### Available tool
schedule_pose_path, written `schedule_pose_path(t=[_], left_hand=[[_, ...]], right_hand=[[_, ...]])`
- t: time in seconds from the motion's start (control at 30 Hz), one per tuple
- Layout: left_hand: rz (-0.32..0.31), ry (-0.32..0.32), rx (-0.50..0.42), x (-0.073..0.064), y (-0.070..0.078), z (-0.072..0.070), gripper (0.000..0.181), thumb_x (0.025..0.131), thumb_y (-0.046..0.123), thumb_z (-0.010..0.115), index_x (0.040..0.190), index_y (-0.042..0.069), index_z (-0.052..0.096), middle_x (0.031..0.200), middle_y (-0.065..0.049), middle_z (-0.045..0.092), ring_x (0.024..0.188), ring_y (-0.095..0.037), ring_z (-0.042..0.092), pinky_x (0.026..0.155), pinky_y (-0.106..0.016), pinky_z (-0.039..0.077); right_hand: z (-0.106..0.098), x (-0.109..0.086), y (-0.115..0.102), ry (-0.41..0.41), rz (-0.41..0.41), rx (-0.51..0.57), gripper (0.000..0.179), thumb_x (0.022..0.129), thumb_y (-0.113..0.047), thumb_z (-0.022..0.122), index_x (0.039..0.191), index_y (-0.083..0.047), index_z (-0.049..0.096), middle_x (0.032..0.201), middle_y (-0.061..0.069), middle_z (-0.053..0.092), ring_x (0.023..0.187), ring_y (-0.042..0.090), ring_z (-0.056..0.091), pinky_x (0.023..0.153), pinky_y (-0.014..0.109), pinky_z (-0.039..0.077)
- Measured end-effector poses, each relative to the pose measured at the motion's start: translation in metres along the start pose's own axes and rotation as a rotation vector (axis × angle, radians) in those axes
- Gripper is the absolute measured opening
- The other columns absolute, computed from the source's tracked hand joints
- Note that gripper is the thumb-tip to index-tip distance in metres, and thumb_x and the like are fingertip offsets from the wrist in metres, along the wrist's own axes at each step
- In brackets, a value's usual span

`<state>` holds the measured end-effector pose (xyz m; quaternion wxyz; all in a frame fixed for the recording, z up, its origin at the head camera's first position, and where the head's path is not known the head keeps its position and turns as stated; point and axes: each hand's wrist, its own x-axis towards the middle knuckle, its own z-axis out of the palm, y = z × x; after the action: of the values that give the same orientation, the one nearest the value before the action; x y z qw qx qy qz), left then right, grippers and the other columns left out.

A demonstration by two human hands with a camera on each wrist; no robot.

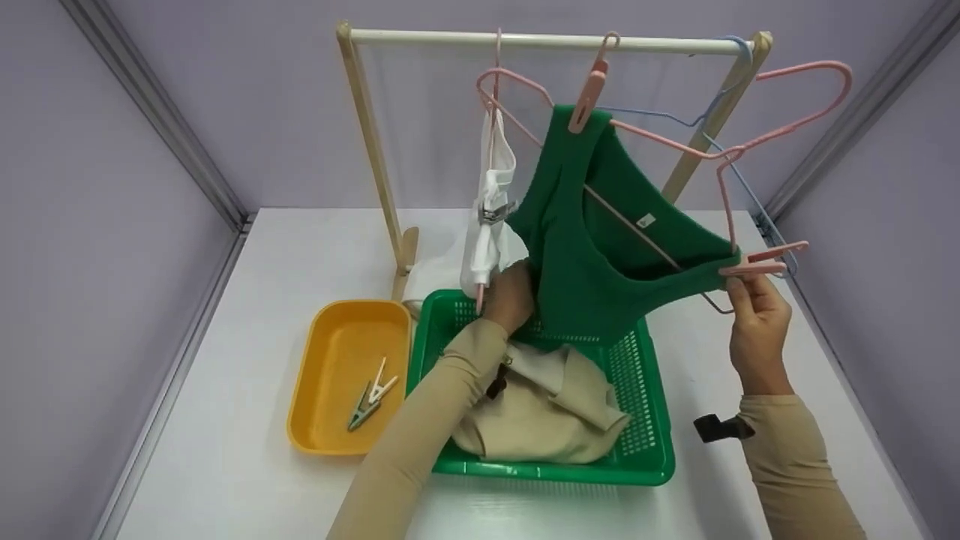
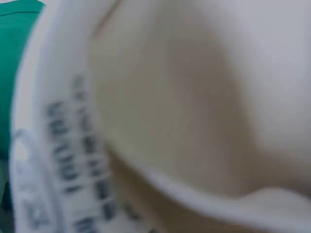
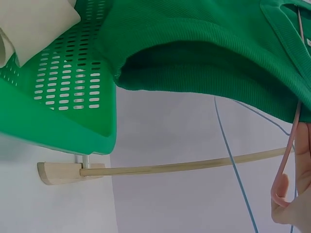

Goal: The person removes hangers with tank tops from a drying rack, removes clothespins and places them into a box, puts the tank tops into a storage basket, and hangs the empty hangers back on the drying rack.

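Note:
A green tank top (image 1: 585,247) hangs on a pink clothes hanger (image 1: 795,129), its straps clipped by a pink clothespin (image 1: 590,97) and another clothespin (image 1: 757,268). My right hand (image 1: 759,330) grips the hanger's right end and strap just below that second clothespin. In the right wrist view, the hanger's bent end (image 3: 281,191) lies between thumb and fingers. My left hand (image 1: 511,298) reaches behind the tank top, its fingers hidden. Beside it hangs a white garment (image 1: 487,225) with a metal-looking clip (image 1: 495,214). Blurred printed white cloth (image 2: 63,145) fills most of the left wrist view.
A rack with a white rail (image 1: 427,36) stands at the back, bearing a blue hanger (image 1: 739,82). Below my hands, a green basket (image 1: 652,397) contains beige cloth (image 1: 540,427). An orange tray (image 1: 319,360) with two clothespins (image 1: 367,401) sits to its left.

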<state>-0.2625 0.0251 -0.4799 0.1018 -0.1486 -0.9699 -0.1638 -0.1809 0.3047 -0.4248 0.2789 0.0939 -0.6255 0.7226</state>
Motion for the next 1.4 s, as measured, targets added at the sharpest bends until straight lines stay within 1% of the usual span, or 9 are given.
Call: schedule_pose_path(t=[0.17,0.27,0.4,0.5,0.63,0.87,1.03,1.23,1.4], left_hand=[[-0.118,0.004,-0.158,0.007,-0.002,-0.001,0.027,0.099,0.014,0.049,0.121,0.006,0.061,0.111,-0.013,0.069,0.103,-0.028,0.065,0.094,-0.044,0.052],[-0.075,0.15,-0.109,0.022,-0.025,0.049,0.034,0.101,0.025,0.04,0.126,0.006,0.054,0.112,-0.012,0.063,0.104,-0.025,0.058,0.093,-0.038,0.048],[-0.037,0.18,-0.298,0.032,-0.04,0.068,0.032,0.1,0.026,0.042,0.12,0.004,0.056,0.113,-0.015,0.062,0.105,-0.027,0.058,0.096,-0.037,0.047],[-0.087,0.13,-0.505,0.016,-0.018,0.011,0.019,0.092,0.009,0.054,0.104,-0.002,0.062,0.105,-0.022,0.066,0.1,-0.033,0.063,0.093,-0.043,0.052],[-0.102,0.187,-0.59,0.004,0.003,-0.029,0.016,0.088,0.0,0.051,0.098,-0.007,0.061,0.096,-0.025,0.066,0.093,-0.034,0.064,0.089,-0.043,0.052],[-0.078,0.242,-0.831,0.002,0.016,-0.047,0.011,0.087,0.002,0.053,0.092,-0.005,0.061,0.08,-0.024,0.063,0.079,-0.028,0.061,0.077,-0.039,0.051],[-0.021,0.285,-0.87,-0.003,0.026,-0.057,0.012,0.087,-0.002,0.049,0.086,-0.005,0.06,0.074,-0.022,0.059,0.073,-0.021,0.053,0.071,-0.031,0.048],[0.018,0.271,-0.886,-0.011,0.033,-0.069,0.033,0.087,-0.003,0.046,0.064,0.016,0.033,0.06,0.004,0.025,0.061,-0.014,0.032,0.062,-0.024,0.03],[0.027,0.27,-0.918,-0.015,0.036,-0.078,0.039,0.087,-0.002,0.048,0.062,0.019,0.026,0.058,0.006,0.02,0.058,-0.012,0.029,0.061,-0.023,0.028]], right_hand=[[-0.001,0.001,0.0,0.05,0.038,-0.004,0.02,0.096,-0.004,0.055,0.112,0.0,0.066,0.106,-0.002,0.072,0.102,0.006,0.066,0.099,0.015,0.045],[-0.001,0.002,0.001,0.067,0.041,-0.002,0.018,0.096,-0.004,0.055,0.11,-0.001,0.067,0.105,-0.003,0.073,0.101,0.006,0.067,0.098,0.015,0.046],[-0.001,0.002,0.002,0.078,0.031,-0.008,0.018,0.095,-0.003,0.055,0.109,-0.001,0.067,0.107,-0.003,0.072,0.102,0.005,0.066,0.096,0.014,0.048],[-0.001,0.002,0.003,0.094,0.047,-0.026,0.018,0.095,-0.004,0.056,0.11,-0.003,0.067,0.108,-0.004,0.072,0.102,0.005,0.066,0.095,0.013,0.049],[0.0,0.003,0.002,0.122,0.067,-0.045,0.018,0.096,-0.006,0.056,0.109,-0.004,0.067,0.103,-0.004,0.073,0.098,0.005,0.068,0.094,0.013,0.05],[-0.001,0.007,0.001,0.175,0.066,-0.05,0.017,0.096,-0.006,0.055,0.108,-0.004,0.067,0.1,-0.003,0.072,0.094,0.006,0.07,0.093,0.013,0.05],[-0.003,0.007,0.0,0.2,0.09,-0.079,0.017,0.096,-0.01,0.056,0.109,-0.005,0.066,0.1,-0.003,0.072,0.095,0.006,0.068,0.097,0.014,0.048],[-0.004,0.005,0.002,0.22,0.084,-0.086,0.018,0.097,-0.009,0.055,0.111,-0.006,0.066,0.101,-0.004,0.071,0.094,0.005,0.068,0.093,0.013,0.049],[-0.004,0.005,0.001,0.227,0.092,-0.08,0.022,0.097,-0.01,0.055,0.116,-0.004,0.064,0.102,-0.004,0.07,0.095,0.004,0.069,0.095,0.012,0.048]])
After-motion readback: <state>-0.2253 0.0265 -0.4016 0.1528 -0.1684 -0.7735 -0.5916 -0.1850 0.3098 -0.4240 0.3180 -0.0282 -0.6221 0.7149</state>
